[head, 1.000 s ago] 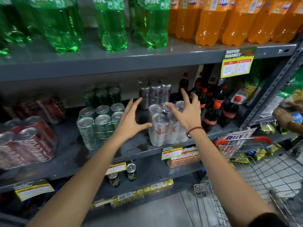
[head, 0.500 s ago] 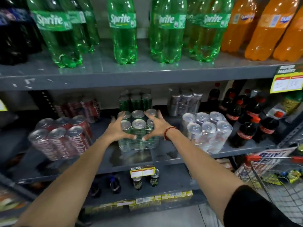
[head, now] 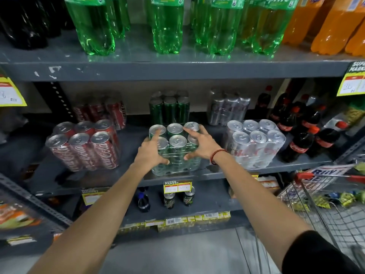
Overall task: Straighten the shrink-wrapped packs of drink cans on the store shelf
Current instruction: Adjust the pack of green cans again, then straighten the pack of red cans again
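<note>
Left hand [head: 150,153] and right hand [head: 199,144], fingers spread, clasped opposite sides of the green can pack [head: 174,150] standing between them at the shelf [head: 227,173] front edge.

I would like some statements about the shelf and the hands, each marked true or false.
1. Both hands hold the green can pack. True: the left hand and right hand are on its sides and top.
2. The red can pack stands right of the green one. False: it is to its left.
3. The silver can pack is being lifted. False: it rests on the shelf, untouched.
4. Green bottles stand on the shelf above. True.
</note>
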Motion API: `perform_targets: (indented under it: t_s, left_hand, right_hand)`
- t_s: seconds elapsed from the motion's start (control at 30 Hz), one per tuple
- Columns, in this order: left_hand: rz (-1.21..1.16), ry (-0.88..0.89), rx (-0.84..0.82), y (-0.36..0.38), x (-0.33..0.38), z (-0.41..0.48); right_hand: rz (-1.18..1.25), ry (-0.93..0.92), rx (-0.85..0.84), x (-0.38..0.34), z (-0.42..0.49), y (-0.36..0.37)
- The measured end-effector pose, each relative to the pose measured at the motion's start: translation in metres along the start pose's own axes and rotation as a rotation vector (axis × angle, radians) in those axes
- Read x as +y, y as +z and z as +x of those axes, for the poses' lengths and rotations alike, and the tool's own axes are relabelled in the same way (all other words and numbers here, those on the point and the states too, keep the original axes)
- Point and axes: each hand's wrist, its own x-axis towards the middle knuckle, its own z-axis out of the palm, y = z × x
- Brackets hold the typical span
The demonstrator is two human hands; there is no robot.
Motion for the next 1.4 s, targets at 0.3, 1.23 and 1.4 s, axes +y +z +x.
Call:
perform_targets:
  t_s: [0.3,1.23,1.4]
  left_hand:
    - [0.014,0.011,-0.043,-0.005,0.002,-0.009]
    - [0.046,0.036,0.244,-0.160,-0.147,-0.014]
    - [0.008,-0.049,0.096,-0.167,-0.205,-0.007]
  right_hand:
    - [0.007,0.024,0.033,-0.004,-0.018,0.004]
    - [0.103,-0.197,-0.072,-0.187,0.040,0.075]
    - [0.085,-0.078,-0.203,-0.215,0.066,0.120]
